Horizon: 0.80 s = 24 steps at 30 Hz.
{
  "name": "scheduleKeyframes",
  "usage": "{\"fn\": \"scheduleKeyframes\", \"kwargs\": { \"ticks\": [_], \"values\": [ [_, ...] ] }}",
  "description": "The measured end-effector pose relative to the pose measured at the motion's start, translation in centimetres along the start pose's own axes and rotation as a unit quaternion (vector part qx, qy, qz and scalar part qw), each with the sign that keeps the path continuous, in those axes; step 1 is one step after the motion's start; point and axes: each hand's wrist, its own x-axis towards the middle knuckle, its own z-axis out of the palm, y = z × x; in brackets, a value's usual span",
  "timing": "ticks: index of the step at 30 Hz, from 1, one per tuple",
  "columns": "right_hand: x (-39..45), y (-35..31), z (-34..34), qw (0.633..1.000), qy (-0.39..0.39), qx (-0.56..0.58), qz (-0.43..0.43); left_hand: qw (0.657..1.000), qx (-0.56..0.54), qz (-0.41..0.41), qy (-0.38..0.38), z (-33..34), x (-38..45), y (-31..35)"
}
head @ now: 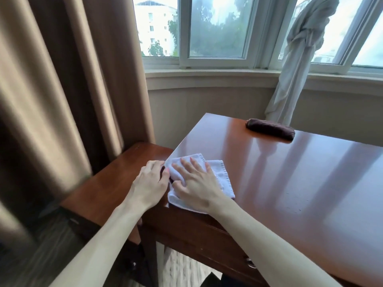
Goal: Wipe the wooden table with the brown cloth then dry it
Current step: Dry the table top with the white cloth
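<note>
Hands at the worktop (290, 183) corner: right hand (195, 184) flat, fingers (184, 163) spread on a white towel (222, 177), left hand (150, 180) pinching its edge; brown cloth (270, 129) lies well beyond the fingertips; even, overlapping strokes should dry best.

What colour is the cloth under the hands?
White cloth, seen in the head view.
</note>
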Motion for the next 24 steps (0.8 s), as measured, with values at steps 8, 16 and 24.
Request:
{"fn": "scheduleKeyframes", "kwargs": {
  "ticks": [8,16,24],
  "values": [
    [7.3,8.1,-1.4,0.993,0.011,-0.007,0.117,0.996,0.004,0.08,-0.033,2.2,6.9,5.3],
    [18.0,19.1,-1.7,0.982,0.028,-0.039,0.183,0.988,0.057,0.103,-0.097,7.7,17.8,7.6],
    [27.8,27.0,-2.1,0.975,0.037,-0.065,0.209,0.984,0.117,0.11,-0.071,11.7,20.3,5.9]
  ]
}}
